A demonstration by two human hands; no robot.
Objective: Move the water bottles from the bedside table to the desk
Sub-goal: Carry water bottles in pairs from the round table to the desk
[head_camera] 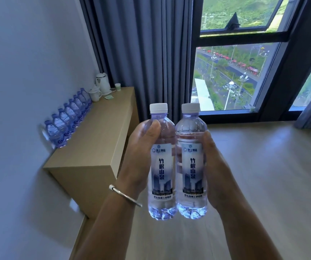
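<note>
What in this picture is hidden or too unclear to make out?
Head view only:
- Right hand: its fingers sit behind the right bottle.
- Row of bottles on the desk: labels too small and blurred to read.
- Bedside table: outside the frame.
- Forearms: cut off by the bottom edge.

Left hand (138, 162), right hand (213, 166) grip upright bottles (162, 166), touching; desk (94, 139) beyond.

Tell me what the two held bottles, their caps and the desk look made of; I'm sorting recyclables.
Left bottle and right bottle: clear thin plastic, since the fingers show through, with glossy printed labels. Caps: opaque white plastic, apparently. Desk: matt pale wood-look board, likely laminate.
</note>
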